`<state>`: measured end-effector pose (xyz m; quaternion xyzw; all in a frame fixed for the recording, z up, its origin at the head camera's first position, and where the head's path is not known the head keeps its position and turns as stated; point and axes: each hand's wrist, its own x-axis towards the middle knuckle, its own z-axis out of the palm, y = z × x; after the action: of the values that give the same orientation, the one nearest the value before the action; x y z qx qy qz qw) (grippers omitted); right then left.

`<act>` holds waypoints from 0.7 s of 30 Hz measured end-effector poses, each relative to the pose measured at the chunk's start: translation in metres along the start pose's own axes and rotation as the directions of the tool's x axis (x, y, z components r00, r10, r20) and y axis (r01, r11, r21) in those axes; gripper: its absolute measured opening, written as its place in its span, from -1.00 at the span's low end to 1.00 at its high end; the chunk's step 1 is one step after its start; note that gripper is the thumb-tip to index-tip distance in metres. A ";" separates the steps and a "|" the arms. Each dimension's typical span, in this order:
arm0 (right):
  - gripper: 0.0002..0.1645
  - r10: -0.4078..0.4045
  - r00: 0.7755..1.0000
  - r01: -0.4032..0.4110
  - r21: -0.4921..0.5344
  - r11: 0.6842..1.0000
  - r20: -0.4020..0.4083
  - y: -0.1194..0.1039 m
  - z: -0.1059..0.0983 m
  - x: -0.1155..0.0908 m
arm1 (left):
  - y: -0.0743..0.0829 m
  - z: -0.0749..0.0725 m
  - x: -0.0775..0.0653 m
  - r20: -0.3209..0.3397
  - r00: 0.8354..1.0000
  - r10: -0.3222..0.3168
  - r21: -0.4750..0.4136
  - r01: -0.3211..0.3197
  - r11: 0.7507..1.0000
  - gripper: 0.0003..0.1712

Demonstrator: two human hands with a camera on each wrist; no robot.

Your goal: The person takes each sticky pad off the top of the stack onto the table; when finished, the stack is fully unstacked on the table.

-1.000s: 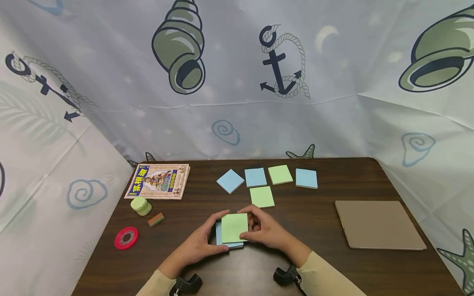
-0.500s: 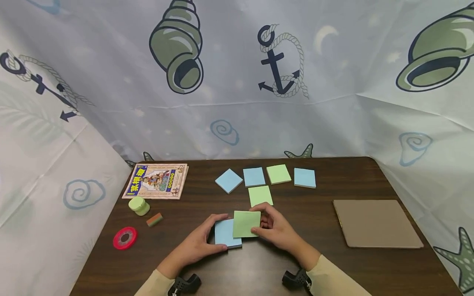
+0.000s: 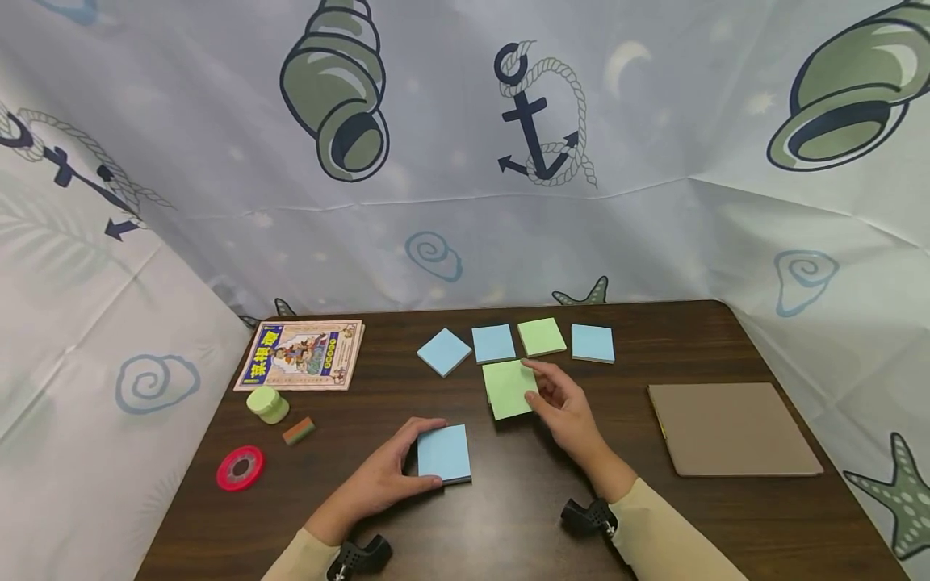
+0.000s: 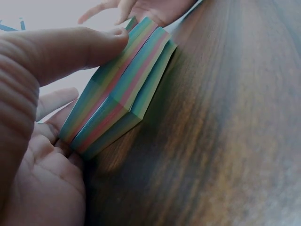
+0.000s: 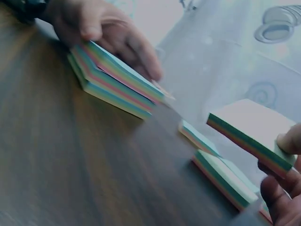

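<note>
My left hand (image 3: 388, 478) grips a short stack of sticky note pads (image 3: 445, 453) with a blue top, thumb on the near side and fingers on the far side. Striped, coloured edges of the stacked pads (image 4: 113, 89) show in the left wrist view. My right hand (image 3: 570, 420) pinches a green-topped sticky note pad (image 3: 511, 391) by its right side. That pad is raised over the table, covering most of another green pad that lay there. In the right wrist view the held pad (image 5: 249, 129) is clear of the pads below (image 5: 223, 176).
Along the back lie a turned blue pad (image 3: 444, 352), a second blue pad (image 3: 494, 344), a green pad (image 3: 542, 337) and a third blue pad (image 3: 592, 344). Booklets (image 3: 301, 355), a green round container (image 3: 267, 404), an eraser-like block (image 3: 299, 431), a red ring (image 3: 240, 468) and a brown board (image 3: 734, 429) flank them.
My right hand has slid the green pad off the stack to the right, then carried it away from me over the other green pad. The left hand keeps its grip on the stack.
</note>
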<state>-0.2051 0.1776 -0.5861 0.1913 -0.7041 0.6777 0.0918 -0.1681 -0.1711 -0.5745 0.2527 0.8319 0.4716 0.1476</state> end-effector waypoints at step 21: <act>-0.58 0.108 0.880 -0.290 -0.344 0.893 -0.462 0.011 -0.016 0.010 | 0.000 0.000 0.000 -0.009 1.000 -0.005 0.003 0.005 1.000 -0.01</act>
<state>-0.2204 0.1921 -0.5909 -0.0613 -0.8064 0.5490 0.2110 -0.1680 -0.1706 -0.5745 0.2486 0.8339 0.4711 0.1444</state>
